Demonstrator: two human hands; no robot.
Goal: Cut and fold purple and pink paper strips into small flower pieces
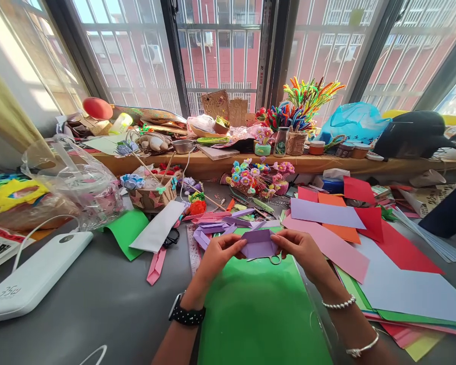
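— While both hands are this close together, what are they holding?

— A small lilac paper piece (259,244), partly folded. The left hand (221,253) pinches its left edge between thumb and fingers, and the right hand (302,248) pinches the right edge the same way. Both are closed narrowly on the paper, which spans the gap between them, held just above the near green sheet (258,314).

— What could go wrong?

— In my judgement, a crease could set crooked if one pinch slides, since the paper is thin and held in the air rather than pressed flat. The small scissors (275,259) lie directly under the right thumb, touching the green sheet; a lowered hand could knock or catch on them.

— And around that?

— Left of the hands, a white power bank (34,276) with its cable sits on the grey table (99,299). Right of them, coloured sheets (327,223) overlap in pink, orange, red and lilac. Just beyond the hands lie more folded lilac strips (216,226), so a dropped piece could get lost among them. Farther off, a basket (154,195) of paper flowers, then the wooden sill (213,163) with pipe cleaners (307,99) against the window.
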